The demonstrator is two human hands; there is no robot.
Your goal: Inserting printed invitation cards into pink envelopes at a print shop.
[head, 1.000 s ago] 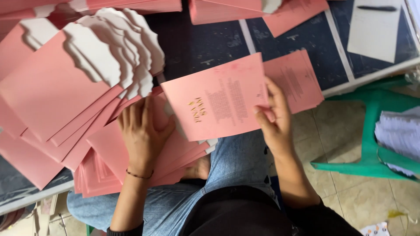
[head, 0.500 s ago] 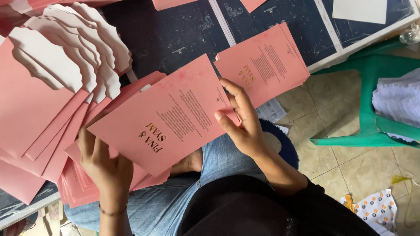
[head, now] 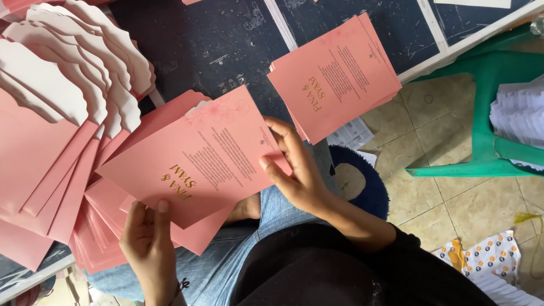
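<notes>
held card: flat pink paper card with gold lettering and small dark print was held above the lap, tilted, its upper edge just over the dark blue cutting-mat surface.
right hand: right hand pinched the card's right edge, thumb on the printed face, fingers curled behind.
left hand: left hand pinched the card's lower left corner, thumb on top; its fingers also reached into the loose stack of pink cards on the lap.
envelopes: fan of pink envelopes with white scalloped flaps lay at the left of the surface, flaps open, overlapping.
second pile: neat pile of matching pink printed cards lay at the surface's edge, right of the held card, apart from it.
around: green plastic stool with a white paper stack stood on the tiled floor; blue jeans showed under the cards.
doing it well: judged best to grip by edges only, keep thumbs off the gold lettering, peel just 1 card from the lap stack, keep it flat so corners did not crease, and square it to the neat pile before letting go.
change vs 0.5 s earlier: card sat at much the same tilt; right hand had shifted from the lower right edge up to mid right edge; left hand had moved from under the card's left side to its bottom corner.
change vs 1.0 s earlier: card then was higher and nearer the neat pile; it had since dropped back toward the lap.
</notes>
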